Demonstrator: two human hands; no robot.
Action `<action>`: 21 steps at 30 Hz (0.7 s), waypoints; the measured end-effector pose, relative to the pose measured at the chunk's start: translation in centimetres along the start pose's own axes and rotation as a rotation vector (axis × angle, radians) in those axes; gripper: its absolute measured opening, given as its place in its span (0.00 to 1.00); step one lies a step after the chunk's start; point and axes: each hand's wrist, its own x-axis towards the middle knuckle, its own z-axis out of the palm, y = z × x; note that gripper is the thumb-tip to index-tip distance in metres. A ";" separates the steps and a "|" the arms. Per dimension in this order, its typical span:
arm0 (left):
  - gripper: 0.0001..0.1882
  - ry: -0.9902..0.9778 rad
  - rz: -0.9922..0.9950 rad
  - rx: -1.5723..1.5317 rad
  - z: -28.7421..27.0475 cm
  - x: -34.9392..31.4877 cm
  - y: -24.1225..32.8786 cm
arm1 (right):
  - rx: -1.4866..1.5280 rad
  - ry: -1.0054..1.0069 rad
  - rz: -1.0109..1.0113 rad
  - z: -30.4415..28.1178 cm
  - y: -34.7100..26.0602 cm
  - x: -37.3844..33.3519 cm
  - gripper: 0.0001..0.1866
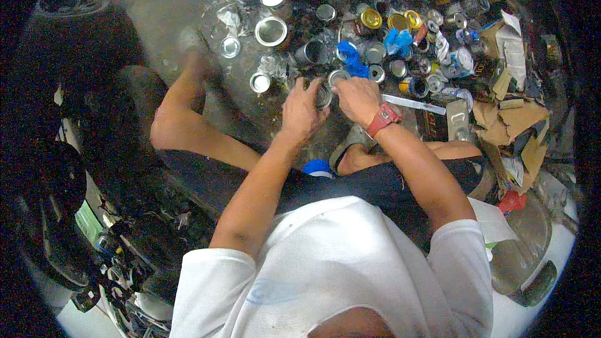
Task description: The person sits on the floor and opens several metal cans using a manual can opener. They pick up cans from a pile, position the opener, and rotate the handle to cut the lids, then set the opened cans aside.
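At twelve o'clock from your lap, your left hand (302, 109) curves its thumb and fingers around a metal can (323, 96). At three o'clock from that can, your right hand (359, 101) bunches its fingers near a round silver top (339, 77); whether they pinch it, you cannot tell from here. From your right hand, crumpled blue plastic (352, 59) lies at twelve, crowded cans (399, 22) at one, a flat pale strip (413, 104) at three.
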 end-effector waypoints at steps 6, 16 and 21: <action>0.41 0.212 0.216 0.076 -7.5 1.1 -1.6 | -0.069 -0.062 -0.086 -5.3 -5.7 2.1 0.15; 0.41 0.349 0.026 0.086 -13.9 -2.0 -4.2 | 0.436 -0.198 -0.303 -2.0 -9.8 7.3 0.22; 0.40 0.399 -0.032 0.081 -14.3 -3.1 -5.7 | 0.399 -0.338 -0.284 -0.3 -11.4 8.9 0.15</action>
